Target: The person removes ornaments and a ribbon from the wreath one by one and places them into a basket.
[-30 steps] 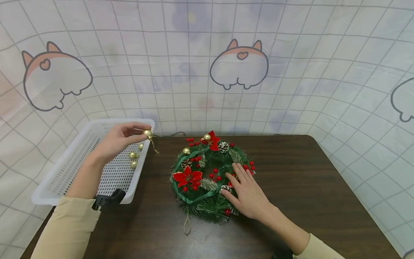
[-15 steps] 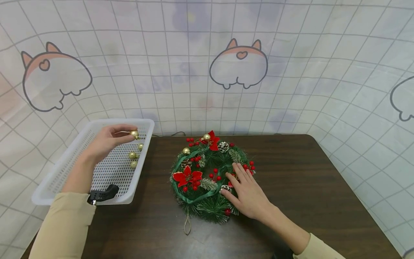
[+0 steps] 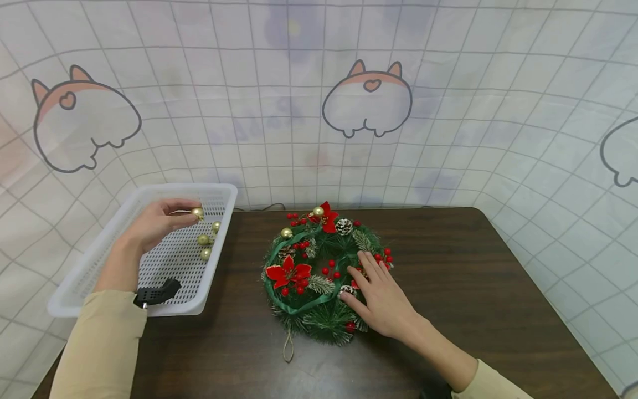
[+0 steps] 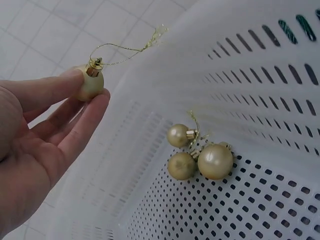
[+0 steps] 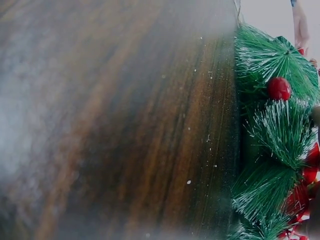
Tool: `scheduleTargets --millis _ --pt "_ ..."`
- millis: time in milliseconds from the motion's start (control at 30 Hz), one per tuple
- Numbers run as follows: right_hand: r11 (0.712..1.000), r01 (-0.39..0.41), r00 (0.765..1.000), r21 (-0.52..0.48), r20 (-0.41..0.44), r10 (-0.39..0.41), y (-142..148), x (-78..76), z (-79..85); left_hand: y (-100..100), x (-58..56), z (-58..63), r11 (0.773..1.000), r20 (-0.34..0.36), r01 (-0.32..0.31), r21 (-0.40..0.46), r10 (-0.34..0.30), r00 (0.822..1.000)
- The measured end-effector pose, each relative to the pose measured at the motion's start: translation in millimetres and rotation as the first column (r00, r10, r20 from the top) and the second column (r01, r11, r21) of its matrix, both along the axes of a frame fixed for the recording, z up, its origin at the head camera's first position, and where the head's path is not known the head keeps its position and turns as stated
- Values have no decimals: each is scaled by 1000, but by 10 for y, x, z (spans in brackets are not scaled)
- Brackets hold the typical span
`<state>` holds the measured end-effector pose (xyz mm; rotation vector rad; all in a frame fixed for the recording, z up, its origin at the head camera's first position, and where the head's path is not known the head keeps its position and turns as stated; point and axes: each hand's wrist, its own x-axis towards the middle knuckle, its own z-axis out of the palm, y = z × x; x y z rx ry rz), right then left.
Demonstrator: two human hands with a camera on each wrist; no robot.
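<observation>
Between thumb and fingers, my left hand [image 3: 149,224] pinches a small gold bauble [image 4: 91,85] above the white plastic basket [image 3: 226,221]. A thin gold string loop trails from the bauble's cap. Three more gold baubles [image 4: 215,161] lie together on the basket's perforated floor. My right hand [image 3: 381,299] rests with spread, fairly straight fingers on the right side of a green Christmas wreath [image 3: 329,324]. Red poinsettias [image 3: 289,272], red berries, pinecones [image 3: 344,226], green ribbon and two gold baubles [image 3: 286,233] show on the wreath. In the right wrist view, its needles fill the right edge.
The dark wooden table [image 3: 448,255] bears the wreath, with the basket at its left. A twine loop [image 3: 288,348] sticks out from the wreath's front. A tile-patterned curtain [image 3: 279,111] hangs behind the table. A dark cable [image 3: 274,206] lies along the back edge.
My left hand has moved left with the bauble, from the basket's right rim to over its inside, and slightly lower. My right hand and the wreath have stayed in place.
</observation>
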<state>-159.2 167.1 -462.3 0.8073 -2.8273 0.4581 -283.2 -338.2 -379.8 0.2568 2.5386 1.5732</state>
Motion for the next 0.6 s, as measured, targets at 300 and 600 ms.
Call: scheduleTargets --millis 300,600 --pt "1000 -6 1000 1 -11 6 -7 -5 3 -93 -47 -94 999 75 5 -53 -2 997" --pt "1000 -3 1000 9 -3 3 -4 1 3 -81 -77 -166 994 94 5 -105 5 996"
